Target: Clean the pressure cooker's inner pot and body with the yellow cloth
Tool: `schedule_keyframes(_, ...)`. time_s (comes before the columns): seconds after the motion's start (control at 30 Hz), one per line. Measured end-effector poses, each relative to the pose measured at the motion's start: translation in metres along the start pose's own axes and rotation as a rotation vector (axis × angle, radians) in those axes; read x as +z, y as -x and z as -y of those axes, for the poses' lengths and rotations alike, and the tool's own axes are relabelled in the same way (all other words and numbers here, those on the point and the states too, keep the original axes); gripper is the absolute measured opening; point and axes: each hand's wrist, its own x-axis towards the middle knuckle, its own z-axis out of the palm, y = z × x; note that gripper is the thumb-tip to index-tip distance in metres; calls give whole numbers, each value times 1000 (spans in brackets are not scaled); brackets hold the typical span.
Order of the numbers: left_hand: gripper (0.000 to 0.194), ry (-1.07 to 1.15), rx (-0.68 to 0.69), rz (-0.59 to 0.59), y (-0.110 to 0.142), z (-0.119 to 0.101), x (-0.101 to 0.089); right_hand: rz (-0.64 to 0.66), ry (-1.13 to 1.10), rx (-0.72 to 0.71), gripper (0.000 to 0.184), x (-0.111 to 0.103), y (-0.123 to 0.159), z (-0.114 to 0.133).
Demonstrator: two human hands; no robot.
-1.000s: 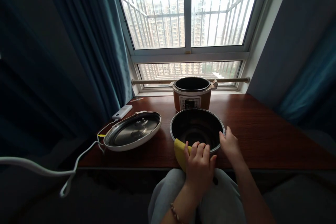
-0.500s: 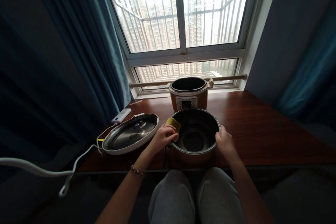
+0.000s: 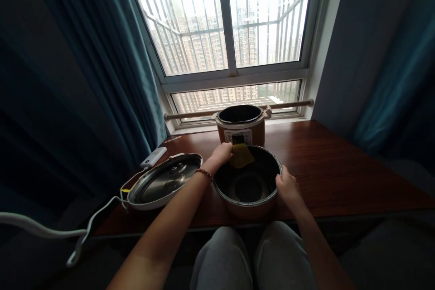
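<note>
A round dark-lined pot stands near the front edge of the wooden table. My left hand is closed on a yellow-green cloth at the pot's far left rim, and the cloth hangs over the inner wall. On the right side, my right hand grips the rim with its fingers closed. Just behind the pot is an orange-brown cooker body with a control panel, its top uncovered. The cooker lid lies inner side up to the left of the pot.
The wooden table reaches far to the right. A white power strip lies at its left edge, with a white cord trailing off. Blue curtains flank the barred window. My knees are under the table's front edge.
My left hand has moved with the cloth from the pot's near left rim to the far left rim. My right hand stays on the right rim. The view has shifted slightly.
</note>
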Motion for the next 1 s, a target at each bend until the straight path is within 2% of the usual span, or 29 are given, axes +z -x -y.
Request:
schedule_keyframes(0.13, 35, -41, 37, -5, -16, -13, 7, 9, 23, 35, 45, -2, 3, 4)
schedule_keyframes(0.3, 28, -89, 19, 30, -20, -7, 9, 33, 2, 82, 46, -4, 6, 10)
schedule_keyframes(0.5, 26, -153, -31, 117, -7, 12, -4, 61, -29, 101, 47, -7, 6, 14)
schedule_keyframes(0.63, 18, -212, -82, 198, 5, 14, -16, 57, -34, 108, 48, -7, 5, 15)
schedule_keyframes(0.7, 16, -250, -97, 191, 12, 8, -20, 54, -36, 112, 48, -6, 5, 14)
schedule_keyframes(0.77, 21, -283, -79, 119, 19, -1, -23, 46, -36, 129, 48, -4, 4, 14)
schedule_keyframes(0.83, 27, -280, 59, 71, 24, -10, -23, 35, -36, 145, 46, -4, 5, 14)
schedule_keyframes(0.87, 28, -262, 173, 107, 25, -13, -22, 30, -37, 149, 46, -4, 5, 14)
schedule_keyframes(0.93, 23, -218, 381, 279, 25, -14, -18, 25, -40, 149, 45, -4, 6, 15)
schedule_keyframes(1.0, 16, -190, 449, 470, 21, -10, -11, 19, -41, 142, 45, -5, 7, 15)
